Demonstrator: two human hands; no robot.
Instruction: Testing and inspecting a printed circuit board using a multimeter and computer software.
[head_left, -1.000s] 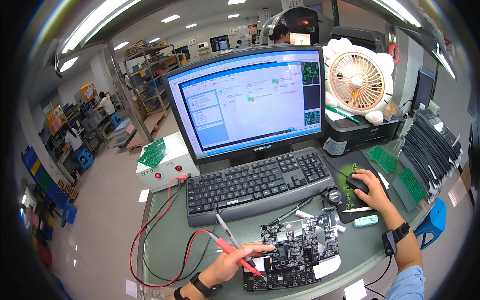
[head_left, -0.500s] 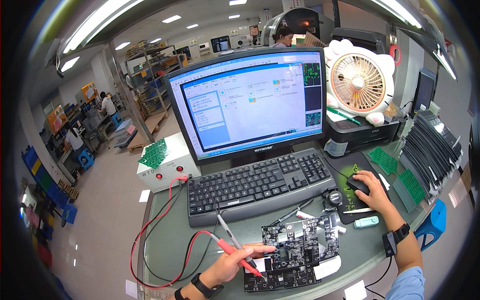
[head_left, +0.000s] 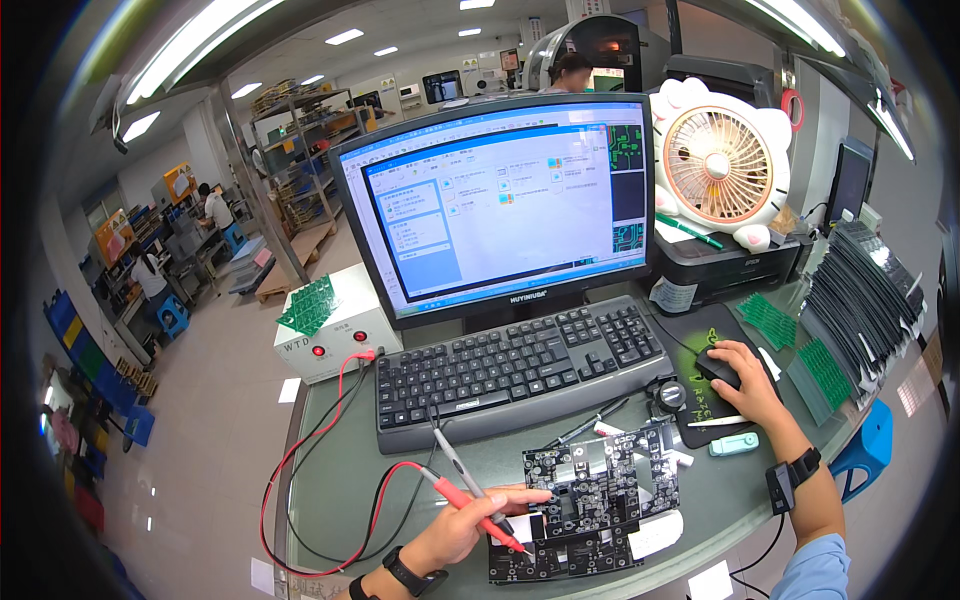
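- Left hand: fingers curled shut around a red probe, held like a pen, with the forefinger stretched along it toward the board.
- A second, grey probe lies across the same hand, and its upper end rises toward the keyboard.
- The red probe's long axis runs from upper left to lower right; its tip points down-right and meets the near left edge of the black circuit board.
- The board lies flat on the tabletop, just in front of the keyboard, between the two hands.
- Right hand: fingers loosely bent over a black mouse, palm resting on it, on a dark mouse pad.
- Red and black leads loop from the probes back to a white box left of the monitor.
- A fan stands to the right of the monitor.
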